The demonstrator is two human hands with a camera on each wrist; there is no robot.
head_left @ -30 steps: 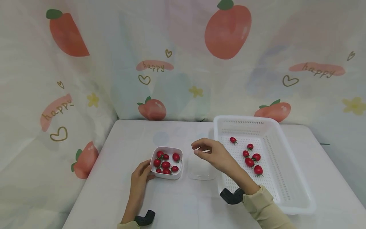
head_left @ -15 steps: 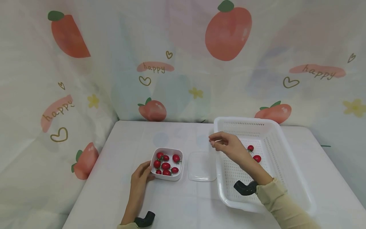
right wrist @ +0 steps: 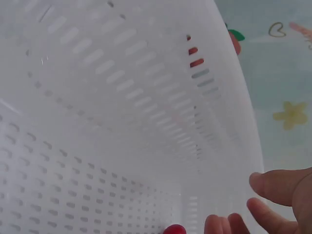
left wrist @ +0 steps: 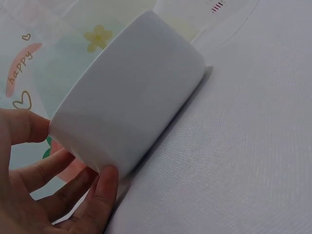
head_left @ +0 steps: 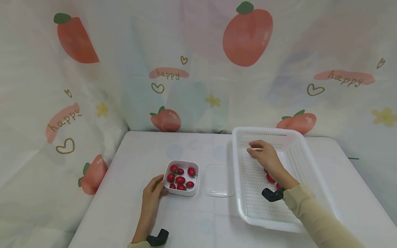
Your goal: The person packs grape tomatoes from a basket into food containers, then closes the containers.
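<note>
My left hand [head_left: 151, 196] holds the near left corner of a small white square box [head_left: 183, 193], thumb and fingertips against its walls. Several red cherry tomatoes [head_left: 180, 179] lie inside that box. My right hand [head_left: 265, 157] hovers over the large white perforated basket [head_left: 248, 206], fingers loosely bent and apart, with nothing between them. Under that wrist and forearm a few more cherry tomatoes [head_left: 270, 177] show partly, the others hidden. The right wrist view catches one cherry tomato [right wrist: 174, 229] low in the basket, below the fingertips [right wrist: 258, 183].
A clear square lid [head_left: 219, 181] lies flat between the box and the basket. The basket takes up the right side of the white-covered table [head_left: 186, 224]. A fruit-printed cloth [head_left: 198, 96] hangs behind and at the left.
My right hand has moved right, from beside the small box across the lid to over the basket, covering some tomatoes there. My left hand stays on the box.
</note>
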